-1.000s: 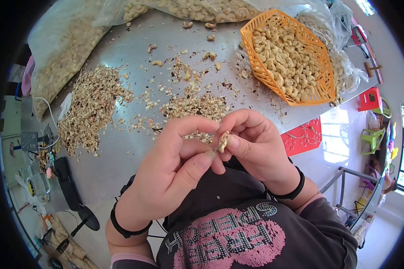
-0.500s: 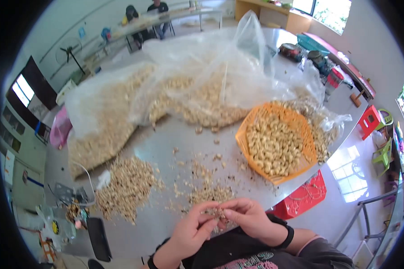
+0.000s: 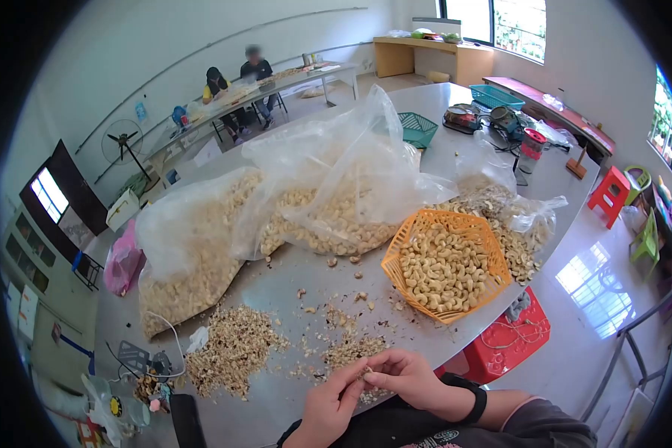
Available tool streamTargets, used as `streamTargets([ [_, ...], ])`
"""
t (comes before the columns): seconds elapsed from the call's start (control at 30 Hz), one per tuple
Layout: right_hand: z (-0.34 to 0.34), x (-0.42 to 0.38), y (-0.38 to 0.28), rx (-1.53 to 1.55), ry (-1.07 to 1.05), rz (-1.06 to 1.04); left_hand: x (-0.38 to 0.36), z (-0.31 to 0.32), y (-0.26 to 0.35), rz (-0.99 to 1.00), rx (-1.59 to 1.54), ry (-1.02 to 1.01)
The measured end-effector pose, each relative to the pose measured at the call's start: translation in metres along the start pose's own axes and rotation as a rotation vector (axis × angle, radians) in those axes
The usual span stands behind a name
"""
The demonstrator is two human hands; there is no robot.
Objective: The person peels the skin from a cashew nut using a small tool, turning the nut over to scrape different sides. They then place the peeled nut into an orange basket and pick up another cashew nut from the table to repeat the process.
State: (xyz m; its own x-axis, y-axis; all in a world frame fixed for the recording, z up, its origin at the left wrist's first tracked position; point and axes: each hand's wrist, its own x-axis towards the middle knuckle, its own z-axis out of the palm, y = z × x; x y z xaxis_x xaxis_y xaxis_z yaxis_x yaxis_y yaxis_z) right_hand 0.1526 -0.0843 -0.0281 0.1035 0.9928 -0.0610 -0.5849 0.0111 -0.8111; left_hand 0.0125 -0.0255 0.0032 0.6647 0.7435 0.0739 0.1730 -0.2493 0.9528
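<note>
My left hand (image 3: 336, 399) and my right hand (image 3: 405, 379) meet at the table's near edge, fingertips pinched together on a small nut piece (image 3: 366, 373), mostly hidden by the fingers. Just beyond them lies a small heap of crumbs (image 3: 353, 348). An orange basket (image 3: 393, 263) of pale cashews (image 3: 448, 269) stands to the right, beyond my right hand. On the left is a larger heap of broken bits and skins (image 3: 235, 349). Large clear bags of nuts (image 3: 194, 254) lie behind the heaps.
A black case (image 3: 187, 422) lies at the near left edge of the metal table (image 3: 306, 280). Red stools (image 3: 508, 340) stand at the right. Green baskets (image 3: 417, 131) and a jar (image 3: 530, 149) are farther back. Two people (image 3: 255, 71) sit at a far table.
The head view has tilted up, showing more of the far room. Both hands remain together, with the fingertips drawn closer around the small piece.
</note>
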Motion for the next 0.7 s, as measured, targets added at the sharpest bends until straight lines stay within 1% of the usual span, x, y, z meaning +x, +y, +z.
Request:
streamTargets([
  [0.13,0.005,-0.003,-0.001,-0.018,0.053,-0.003,-0.002,0.005,-0.003,0.005,0.004,0.043],
  [0.2,0.007,-0.004,-0.002,-0.016,0.075,-0.003,-0.003,0.006,-0.013,0.125,0.098,0.072],
  [0.3,0.008,-0.006,-0.001,-0.003,0.092,-0.024,-0.004,0.009,-0.014,0.171,0.162,0.098],
  [0.37,0.006,-0.006,0.005,0.019,0.089,-0.063,-0.004,0.010,-0.014,0.183,0.178,0.102],
  [0.5,0.006,-0.007,0.007,0.035,0.098,-0.074,-0.006,0.013,-0.016,0.206,0.179,0.133],
  [0.6,0.008,-0.010,0.005,-0.013,0.107,-0.084,-0.007,0.012,-0.020,0.216,0.195,0.124],
  [0.63,0.009,-0.011,0.002,-0.052,0.113,-0.057,-0.007,0.012,-0.019,0.217,0.197,0.122],
  [0.7,0.009,-0.013,0.000,-0.088,0.119,-0.035,-0.008,0.011,-0.016,0.128,0.145,0.087],
])
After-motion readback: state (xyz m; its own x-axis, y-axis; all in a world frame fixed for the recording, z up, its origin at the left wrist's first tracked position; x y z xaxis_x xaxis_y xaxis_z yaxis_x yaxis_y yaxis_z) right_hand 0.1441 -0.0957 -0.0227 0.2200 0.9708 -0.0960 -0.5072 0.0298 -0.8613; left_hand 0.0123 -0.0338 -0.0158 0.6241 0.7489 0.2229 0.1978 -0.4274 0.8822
